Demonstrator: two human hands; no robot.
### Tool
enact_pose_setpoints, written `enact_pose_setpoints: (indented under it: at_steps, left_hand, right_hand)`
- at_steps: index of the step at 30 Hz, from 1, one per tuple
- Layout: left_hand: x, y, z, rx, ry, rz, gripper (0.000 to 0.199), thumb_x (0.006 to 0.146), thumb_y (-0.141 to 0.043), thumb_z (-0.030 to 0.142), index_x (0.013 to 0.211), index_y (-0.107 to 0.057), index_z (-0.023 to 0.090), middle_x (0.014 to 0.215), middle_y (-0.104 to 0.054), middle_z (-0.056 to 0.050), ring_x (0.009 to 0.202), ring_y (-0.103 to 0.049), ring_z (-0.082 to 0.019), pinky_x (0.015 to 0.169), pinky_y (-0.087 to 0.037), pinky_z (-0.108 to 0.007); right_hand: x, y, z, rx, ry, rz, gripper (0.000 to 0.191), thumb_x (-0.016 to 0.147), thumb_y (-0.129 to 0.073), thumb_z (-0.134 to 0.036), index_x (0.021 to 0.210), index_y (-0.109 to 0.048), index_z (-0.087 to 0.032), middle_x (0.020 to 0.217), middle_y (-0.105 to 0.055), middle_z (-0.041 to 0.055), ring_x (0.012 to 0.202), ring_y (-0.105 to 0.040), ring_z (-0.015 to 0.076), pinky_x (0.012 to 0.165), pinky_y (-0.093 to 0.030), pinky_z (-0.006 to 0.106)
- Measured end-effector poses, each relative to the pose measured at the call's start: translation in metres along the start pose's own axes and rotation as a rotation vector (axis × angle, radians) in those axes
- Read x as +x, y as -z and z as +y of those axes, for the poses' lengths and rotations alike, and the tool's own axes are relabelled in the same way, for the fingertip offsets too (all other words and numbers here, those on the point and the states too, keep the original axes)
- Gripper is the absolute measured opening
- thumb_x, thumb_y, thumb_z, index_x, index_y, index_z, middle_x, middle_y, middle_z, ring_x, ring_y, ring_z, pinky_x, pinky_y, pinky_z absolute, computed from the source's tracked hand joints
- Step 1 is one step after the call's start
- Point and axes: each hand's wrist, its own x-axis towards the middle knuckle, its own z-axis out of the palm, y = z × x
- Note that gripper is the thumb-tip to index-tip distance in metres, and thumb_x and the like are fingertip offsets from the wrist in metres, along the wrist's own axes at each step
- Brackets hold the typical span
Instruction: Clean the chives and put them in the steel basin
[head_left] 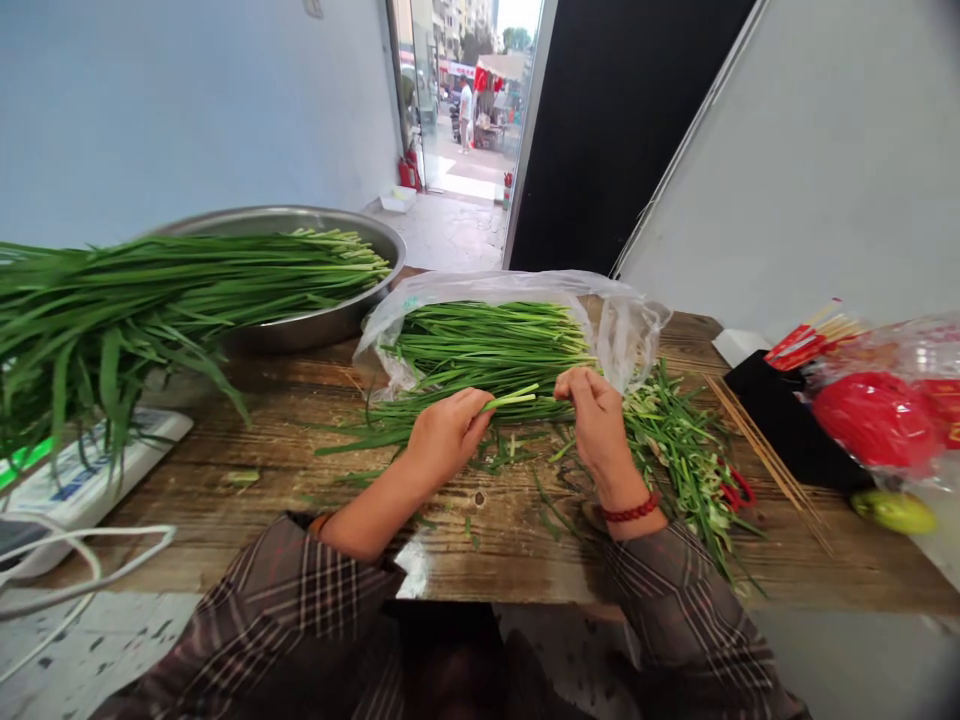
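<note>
My left hand (448,430) is closed around a few garlic chives (517,398); their pale stem ends stick out to the right past the thumb. Across a small gap, my right hand (598,425) has its thumb and fingers pinched together near those ends. Whatever may be in that pinch is too small to make out. Just beyond both hands, a thick bundle of chives (495,345) lies on an open clear plastic bag (626,325). A heap of chive trimmings (679,450) spreads beside my right wrist.
At left, a large metal bowl (394,250) holds long chives (187,275) that hang over a white scale (97,480) with a white cable (112,535). Red-handled scissors (740,488) lie partly in the trimmings. Thin wooden sticks (772,465) and a black box (795,425) are at right.
</note>
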Motion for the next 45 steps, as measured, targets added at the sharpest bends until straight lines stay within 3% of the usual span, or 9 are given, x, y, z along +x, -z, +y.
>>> enact_pose_setpoints:
  at_steps: [4, 11, 17, 20, 24, 31, 35, 40, 45]
  left_hand:
    - [0.000, -0.001, 0.000, -0.034, -0.015, 0.039, 0.021, 0.096, -0.044, 0.029, 0.101, -0.062, 0.019, 0.090, -0.067, -0.005, 0.081, -0.062, -0.017, 0.070, -0.042, -0.026]
    - [0.008, 0.003, 0.003, -0.335, 0.197, 0.091, 0.016, 0.090, -0.043, 0.029, 0.081, -0.052, 0.019, 0.063, -0.052, 0.003, 0.059, -0.046, -0.013, 0.060, -0.036, -0.025]
    - [0.011, 0.010, 0.004, -0.430, 0.271, 0.164, 0.017, 0.085, -0.047, 0.032, 0.075, -0.051, 0.018, 0.066, -0.049, 0.004, 0.063, -0.045, -0.012, 0.062, -0.035, -0.024]
    - [0.011, 0.011, 0.004, -0.468, 0.247, 0.175, 0.026, 0.089, -0.044, 0.038, 0.079, -0.056, 0.017, 0.070, -0.054, 0.002, 0.067, -0.049, -0.013, 0.066, -0.038, -0.025]
    - [0.010, 0.012, 0.004, -0.461, 0.241, 0.182, 0.030, 0.090, -0.043, 0.041, 0.080, -0.060, 0.017, 0.071, -0.059, 0.001, 0.069, -0.053, -0.014, 0.067, -0.041, -0.025]
    - [0.004, 0.016, 0.011, -0.482, 0.217, 0.264, 0.032, 0.094, -0.043, 0.041, 0.095, -0.064, 0.017, 0.070, -0.061, 0.001, 0.070, -0.057, -0.014, 0.067, -0.044, -0.024]
    - [0.004, 0.014, 0.013, -0.492, 0.155, 0.340, 0.034, 0.097, -0.041, 0.040, 0.100, -0.064, 0.016, 0.071, -0.061, -0.001, 0.069, -0.057, -0.014, 0.068, -0.045, -0.026]
    - [0.007, 0.010, 0.011, -0.426, -0.033, 0.442, 0.027, 0.096, -0.044, 0.033, 0.100, -0.066, 0.016, 0.100, -0.066, -0.009, 0.097, -0.060, -0.019, 0.089, -0.046, -0.032]
    - [0.007, 0.001, 0.008, -0.463, -0.025, 0.145, 0.025, 0.094, -0.045, 0.031, 0.100, -0.065, 0.017, 0.098, -0.069, -0.007, 0.091, -0.063, -0.018, 0.082, -0.048, -0.030]
  right_hand:
    - [-0.002, -0.004, -0.001, -0.156, 0.098, -0.065, 0.015, 0.083, -0.063, -0.034, 0.083, -0.059, -0.020, 0.092, -0.061, 0.0034, 0.084, -0.057, 0.0146, 0.076, -0.047, 0.028]
    - [0.028, 0.046, 0.034, -0.552, 0.158, 0.227, 0.027, 0.089, -0.048, -0.034, 0.102, -0.066, -0.018, 0.101, -0.069, 0.0090, 0.094, -0.062, 0.0199, 0.082, -0.048, 0.035]
    - [0.041, 0.063, 0.060, -0.979, 0.272, 0.091, 0.036, 0.092, -0.044, -0.028, 0.118, -0.064, -0.017, 0.123, -0.065, 0.0133, 0.118, -0.053, 0.0244, 0.105, -0.037, 0.045]
    - [0.041, 0.063, 0.061, -1.028, 0.258, 0.083, 0.028, 0.090, -0.049, -0.030, 0.106, -0.070, -0.019, 0.118, -0.067, 0.0119, 0.115, -0.054, 0.0254, 0.103, -0.037, 0.046]
    - [0.039, 0.062, 0.045, -0.878, 0.251, 0.123, 0.018, 0.085, -0.059, -0.034, 0.084, -0.070, -0.020, 0.106, -0.069, 0.0104, 0.107, -0.057, 0.0250, 0.098, -0.041, 0.045]
    - [0.025, 0.043, 0.013, 0.067, -0.118, 0.042, 0.024, 0.079, -0.068, -0.044, 0.088, -0.067, -0.021, 0.087, -0.072, 0.0024, 0.076, -0.065, 0.0148, 0.069, -0.052, 0.028]
    - [0.019, 0.033, 0.009, 0.138, -0.180, -0.064, 0.021, 0.075, -0.075, -0.038, 0.088, -0.070, -0.022, 0.085, -0.074, 0.0017, 0.076, -0.066, 0.0131, 0.072, -0.054, 0.027]
    - [0.008, 0.018, 0.003, 0.157, -0.203, -0.167, 0.019, 0.078, -0.073, -0.037, 0.091, -0.072, -0.023, 0.086, -0.075, 0.0018, 0.075, -0.068, 0.0133, 0.073, -0.056, 0.028]
    - [-0.003, 0.001, -0.002, 0.146, -0.178, -0.176, 0.018, 0.081, -0.070, -0.039, 0.089, -0.072, -0.022, 0.083, -0.074, 0.0015, 0.071, -0.068, 0.0131, 0.072, -0.057, 0.029]
